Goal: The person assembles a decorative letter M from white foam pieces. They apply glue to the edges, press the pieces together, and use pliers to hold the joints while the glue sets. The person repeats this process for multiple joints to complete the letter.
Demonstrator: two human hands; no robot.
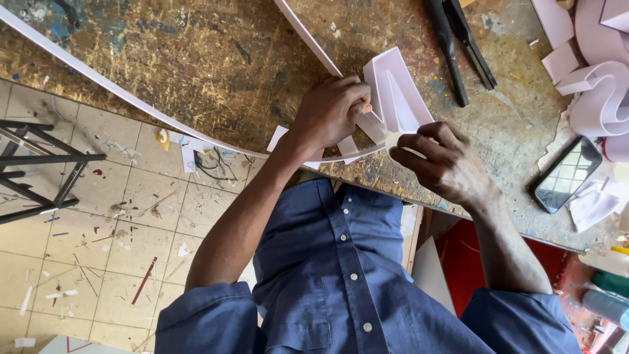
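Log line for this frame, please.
left hand: presses white folded piece | right hand: pinches its edge | long white strip across workbench

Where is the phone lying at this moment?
In the head view, the phone lies screen-up on the worn workbench, off the person's right hand, just below the curled white strip near the bench edge.
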